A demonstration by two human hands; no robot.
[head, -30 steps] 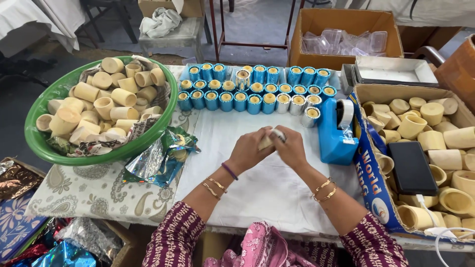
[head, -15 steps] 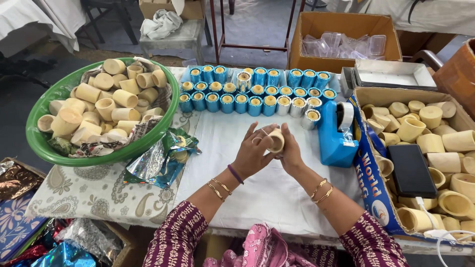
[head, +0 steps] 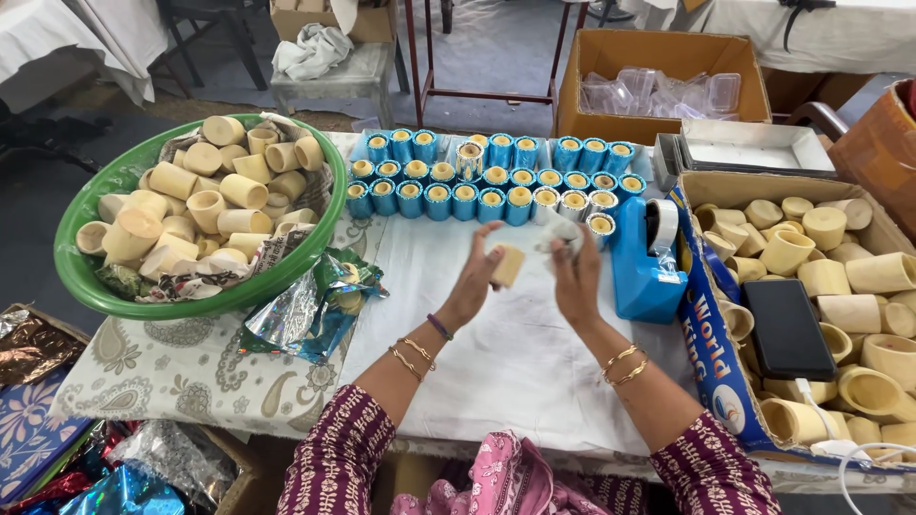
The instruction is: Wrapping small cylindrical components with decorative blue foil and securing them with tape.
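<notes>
While both hands work above the white cloth, a small tan cup [head: 508,265] sits pinched in the left hand [head: 474,283].

Its grip closes on the cup's side; the right hand [head: 575,277], just beside, pinches a crumpled bit of silvery foil [head: 561,236]. Open cloth [head: 515,362] lies below the wrists, down to the near edge of the surface. Three rows of blue-wrapped cups [head: 477,181] line the far edge, too many to count surely. One blue tape dispenser [head: 644,262] stands right; one green basin [head: 95,277] left, one cardboard box [head: 711,315] right.
</notes>
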